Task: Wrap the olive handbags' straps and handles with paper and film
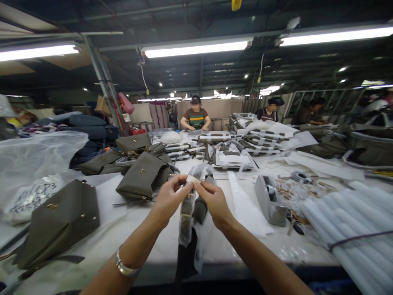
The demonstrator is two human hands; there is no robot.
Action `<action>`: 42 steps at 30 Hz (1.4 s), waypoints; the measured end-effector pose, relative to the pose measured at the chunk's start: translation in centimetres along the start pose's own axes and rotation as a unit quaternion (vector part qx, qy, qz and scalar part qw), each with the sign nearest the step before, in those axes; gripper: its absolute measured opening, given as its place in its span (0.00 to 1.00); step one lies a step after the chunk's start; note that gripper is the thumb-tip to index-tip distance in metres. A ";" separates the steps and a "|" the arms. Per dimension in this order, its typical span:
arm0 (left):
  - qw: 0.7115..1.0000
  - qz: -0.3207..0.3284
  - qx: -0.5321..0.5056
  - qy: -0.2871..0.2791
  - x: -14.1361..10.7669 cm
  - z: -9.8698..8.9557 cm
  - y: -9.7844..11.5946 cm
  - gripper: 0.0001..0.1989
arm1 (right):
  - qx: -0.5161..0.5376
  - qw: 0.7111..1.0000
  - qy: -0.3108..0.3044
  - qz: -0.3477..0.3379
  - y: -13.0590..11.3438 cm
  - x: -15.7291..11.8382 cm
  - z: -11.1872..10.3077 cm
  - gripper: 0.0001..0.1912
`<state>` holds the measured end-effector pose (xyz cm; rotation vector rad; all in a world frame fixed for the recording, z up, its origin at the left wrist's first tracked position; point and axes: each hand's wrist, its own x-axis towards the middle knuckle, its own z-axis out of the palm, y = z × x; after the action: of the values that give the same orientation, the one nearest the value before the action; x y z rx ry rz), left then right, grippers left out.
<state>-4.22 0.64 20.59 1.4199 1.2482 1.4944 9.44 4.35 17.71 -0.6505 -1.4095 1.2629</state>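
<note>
My left hand (170,197) and my right hand (215,200) meet at the middle of the table, thumbs and fingertips pinched together. Between them is a small white wrapping piece (192,179), at the upper part of a dark olive strap (186,213) partly covered in translucent film. Beside it a second dark strap section (200,209) runs under my right hand, with a loose sheet of white wrap (201,246) hanging near the table's front edge. An olive bag (143,175) stands just left of my left hand. The fingertips hide part of the wrapping.
Another olive bag (66,217) and a large clear plastic bag (39,164) are at left. A grey tape dispenser (270,200), scattered small fittings (297,190) and bundled white foam tubes (353,221) lie at right. Several wrapped bags (231,155) are piled farther back; a person (195,116) works across the table.
</note>
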 end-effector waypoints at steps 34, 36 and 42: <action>0.989 -0.106 -0.085 0.060 1.2 -1.9 -2.6 0.24 | -0.203 0.891 0.371 0.169 3.8 -8.4 -27.3 0.24; 0.989 -0.107 -0.086 0.062 1.3 -1.9 -2.7 0.24 | -0.177 0.892 0.373 0.185 4.9 -9.2 -26.9 0.21; 0.990 -0.103 -0.075 0.053 1.3 -2.0 -2.5 0.25 | -0.177 0.890 0.378 0.184 6.5 -10.3 -25.6 0.20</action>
<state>-6.68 2.22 18.70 1.0925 1.2765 1.5013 34.39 5.54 4.37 -1.5308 -0.8659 0.8592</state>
